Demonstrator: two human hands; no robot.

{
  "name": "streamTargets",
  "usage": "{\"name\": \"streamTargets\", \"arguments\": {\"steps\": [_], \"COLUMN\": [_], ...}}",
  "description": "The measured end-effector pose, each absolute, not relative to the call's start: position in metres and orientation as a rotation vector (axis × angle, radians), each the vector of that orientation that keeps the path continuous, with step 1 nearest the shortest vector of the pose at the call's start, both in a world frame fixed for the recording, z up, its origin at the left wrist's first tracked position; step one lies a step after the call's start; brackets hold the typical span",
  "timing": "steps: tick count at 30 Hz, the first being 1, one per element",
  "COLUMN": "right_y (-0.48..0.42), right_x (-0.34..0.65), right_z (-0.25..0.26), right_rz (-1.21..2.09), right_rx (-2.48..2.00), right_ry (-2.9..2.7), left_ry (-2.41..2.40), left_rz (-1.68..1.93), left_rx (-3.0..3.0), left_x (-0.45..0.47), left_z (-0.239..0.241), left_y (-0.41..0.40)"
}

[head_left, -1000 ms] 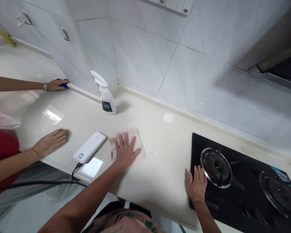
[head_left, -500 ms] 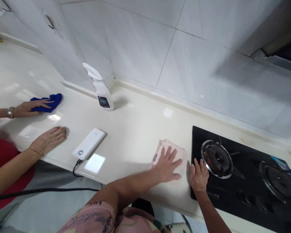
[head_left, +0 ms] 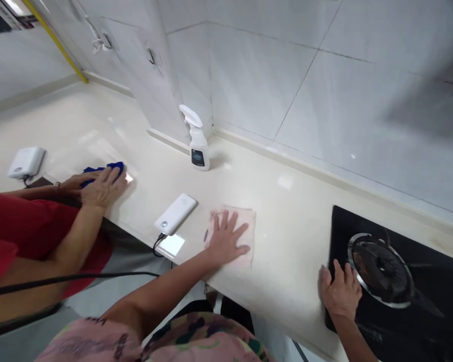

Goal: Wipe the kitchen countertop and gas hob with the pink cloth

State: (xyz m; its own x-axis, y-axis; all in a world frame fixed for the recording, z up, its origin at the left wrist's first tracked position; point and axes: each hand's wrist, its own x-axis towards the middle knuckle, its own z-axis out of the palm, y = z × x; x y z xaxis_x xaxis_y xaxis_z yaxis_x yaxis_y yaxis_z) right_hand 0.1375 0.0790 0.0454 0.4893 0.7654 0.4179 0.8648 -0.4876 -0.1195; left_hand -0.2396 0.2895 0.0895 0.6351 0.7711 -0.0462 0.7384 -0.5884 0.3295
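Beneath the left hand's fingers (head_left: 226, 234), the pale pink cloth (head_left: 246, 224) is hidden. Right of the right hand's fingers (head_left: 337, 276), the black glass gas hob (head_left: 343, 226) runs off frame — a co-worker's hands (head_left: 103, 186) mostly cover the blue cloth (head_left: 114, 167).

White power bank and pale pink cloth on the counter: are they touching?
Apart: the head view shows bare cream countertop between the white power bank and the pale pink cloth.

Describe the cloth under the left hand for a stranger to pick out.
On the cream countertop, left of the black gas hob, a pale pink cloth lies beside a white power bank. The left hand rests on it; the co-worker's cloth is blue.
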Motion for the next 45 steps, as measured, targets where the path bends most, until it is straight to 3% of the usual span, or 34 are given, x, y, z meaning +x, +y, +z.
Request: {"name": "streamTargets", "arguments": {"steps": [6,9,14,23,34,41,45], "right_y": [0.076,0.073,0.070,0.069,0.072,0.075,0.076], "right_x": [0.142,0.146,0.150,0.150,0.143,0.140,0.139], "right_z": [0.047,0.045,0.042,0.040,0.048,0.051,0.051], "right_rz": [-0.396,-0.369,-0.332,-0.256,-0.308,-0.355,-0.371], "right_rx": [-2.400,-2.386,-2.384,-2.443,-2.390,-2.436,-2.447], "right_ry": [-1.348,-1.338,-1.333,-1.280,-1.298,-1.314,-1.329], "left_ry": [1.061,1.011,0.924,1.424,1.285,1.285,0.906], "left_rz": [0.097,0.172,0.250,0.220,0.109,0.077,-0.009], "left_rx": [2.441,2.489,2.555,2.514,2.706,2.725,2.736], "left_x": [-0.078,-0.050,-0.132,-0.277,-0.399,-0.375,-0.311], "left_z": [0.077,0.066,0.062,0.094,0.102,0.097,0.090], "left_y": [0.332,0.315,0.288,0.335,0.238,0.222,0.194]}}
